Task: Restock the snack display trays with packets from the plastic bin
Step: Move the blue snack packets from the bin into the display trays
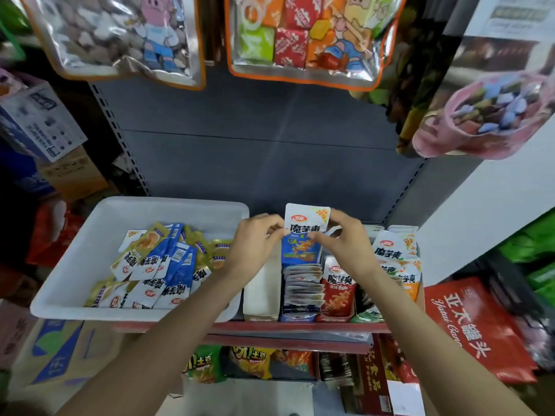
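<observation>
Lighting even and moderately bright over the white bin (75, 274), source overhead and out of view. Glare on the hanging foil bags (303, 40) above the bin. Dim, shadowed area left of the bin. Strong wide-angle bending at the edges; the bags above and right of the bin are blurred.

Taking the white cardboard display tray (260, 291) on the red-edged metal shelf (300, 327) as the mark: its channel lies bare and open from above. Hard against its left stands the white plastic bin (99, 235), heaped with blue and gold packets (162, 265). On its right the blue-fronted tray (300, 295) is packed tight. Behind it the grey back panel (264, 151) leaves clear air, until the hanging foil snack bags (306, 37) overhead.
</observation>
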Action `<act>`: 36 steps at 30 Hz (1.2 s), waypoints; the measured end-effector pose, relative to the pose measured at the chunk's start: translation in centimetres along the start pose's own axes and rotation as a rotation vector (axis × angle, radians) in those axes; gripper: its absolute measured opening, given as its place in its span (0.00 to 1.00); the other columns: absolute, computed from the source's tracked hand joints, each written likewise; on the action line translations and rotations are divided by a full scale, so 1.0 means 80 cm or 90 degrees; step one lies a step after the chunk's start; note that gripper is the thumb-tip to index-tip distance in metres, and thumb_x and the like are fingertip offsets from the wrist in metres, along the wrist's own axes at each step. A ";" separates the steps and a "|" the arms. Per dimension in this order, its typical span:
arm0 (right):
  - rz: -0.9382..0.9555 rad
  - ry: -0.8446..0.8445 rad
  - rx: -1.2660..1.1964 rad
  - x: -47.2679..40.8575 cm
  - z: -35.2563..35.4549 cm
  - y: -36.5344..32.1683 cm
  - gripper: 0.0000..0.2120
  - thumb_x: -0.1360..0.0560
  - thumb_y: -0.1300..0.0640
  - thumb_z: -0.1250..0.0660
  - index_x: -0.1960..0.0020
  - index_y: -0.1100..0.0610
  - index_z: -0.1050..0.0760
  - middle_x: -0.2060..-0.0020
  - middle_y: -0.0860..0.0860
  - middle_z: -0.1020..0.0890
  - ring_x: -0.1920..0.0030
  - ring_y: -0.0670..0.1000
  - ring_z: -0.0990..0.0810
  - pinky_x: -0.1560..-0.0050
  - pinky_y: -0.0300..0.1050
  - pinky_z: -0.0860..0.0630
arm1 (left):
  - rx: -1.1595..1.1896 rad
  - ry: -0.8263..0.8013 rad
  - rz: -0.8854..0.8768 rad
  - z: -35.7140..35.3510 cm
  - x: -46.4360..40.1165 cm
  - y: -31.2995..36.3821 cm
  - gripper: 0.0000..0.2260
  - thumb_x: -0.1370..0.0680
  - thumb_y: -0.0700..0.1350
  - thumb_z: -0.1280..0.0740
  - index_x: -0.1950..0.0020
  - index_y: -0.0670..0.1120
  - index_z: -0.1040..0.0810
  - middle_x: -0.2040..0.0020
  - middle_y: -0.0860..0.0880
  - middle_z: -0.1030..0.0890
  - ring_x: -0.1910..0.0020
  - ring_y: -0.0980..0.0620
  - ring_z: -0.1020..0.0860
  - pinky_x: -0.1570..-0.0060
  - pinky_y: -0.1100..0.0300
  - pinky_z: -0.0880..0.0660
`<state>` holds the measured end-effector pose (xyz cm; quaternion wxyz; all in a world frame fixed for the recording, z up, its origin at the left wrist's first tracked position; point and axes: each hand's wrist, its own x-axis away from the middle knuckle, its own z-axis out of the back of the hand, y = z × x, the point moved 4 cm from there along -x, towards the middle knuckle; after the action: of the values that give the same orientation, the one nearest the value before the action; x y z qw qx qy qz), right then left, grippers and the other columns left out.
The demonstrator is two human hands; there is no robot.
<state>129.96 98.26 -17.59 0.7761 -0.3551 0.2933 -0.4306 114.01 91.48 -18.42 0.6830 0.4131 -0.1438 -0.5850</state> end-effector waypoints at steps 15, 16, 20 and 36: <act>0.082 0.026 0.203 0.004 0.009 -0.002 0.03 0.26 0.60 0.31 0.54 0.60 0.22 0.61 0.51 0.23 0.61 0.48 0.28 0.63 0.36 0.38 | -0.034 -0.036 0.079 -0.023 0.013 -0.014 0.05 0.25 0.43 0.29 0.57 0.42 0.17 0.61 0.47 0.16 0.62 0.55 0.19 0.54 0.57 0.23; 0.088 0.026 0.213 0.004 0.010 -0.003 0.03 0.26 0.60 0.31 0.54 0.60 0.22 0.61 0.51 0.23 0.60 0.48 0.28 0.62 0.37 0.37 | -0.029 -0.046 0.079 -0.023 0.012 -0.012 0.06 0.25 0.43 0.30 0.57 0.41 0.17 0.61 0.47 0.16 0.61 0.54 0.19 0.54 0.59 0.23; 0.058 -0.049 0.302 0.003 -0.001 0.008 0.06 0.25 0.58 0.33 0.49 0.57 0.21 0.55 0.53 0.19 0.51 0.52 0.26 0.57 0.44 0.30 | -0.068 -0.110 0.079 -0.033 0.018 -0.018 0.07 0.25 0.43 0.30 0.57 0.40 0.18 0.60 0.45 0.16 0.59 0.51 0.19 0.54 0.57 0.25; 0.183 -0.162 0.260 -0.004 -0.126 -0.092 0.11 0.23 0.56 0.37 0.43 0.58 0.23 0.47 0.54 0.23 0.45 0.52 0.29 0.46 0.46 0.30 | -0.014 -0.017 0.145 0.074 0.038 -0.106 0.03 0.26 0.40 0.31 0.53 0.46 0.20 0.59 0.52 0.18 0.58 0.56 0.21 0.55 0.59 0.22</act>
<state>118.73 92.77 -17.39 0.9154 -0.1971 0.1481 -0.3183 105.09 86.55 -21.87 0.7474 0.3788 -0.1924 -0.5108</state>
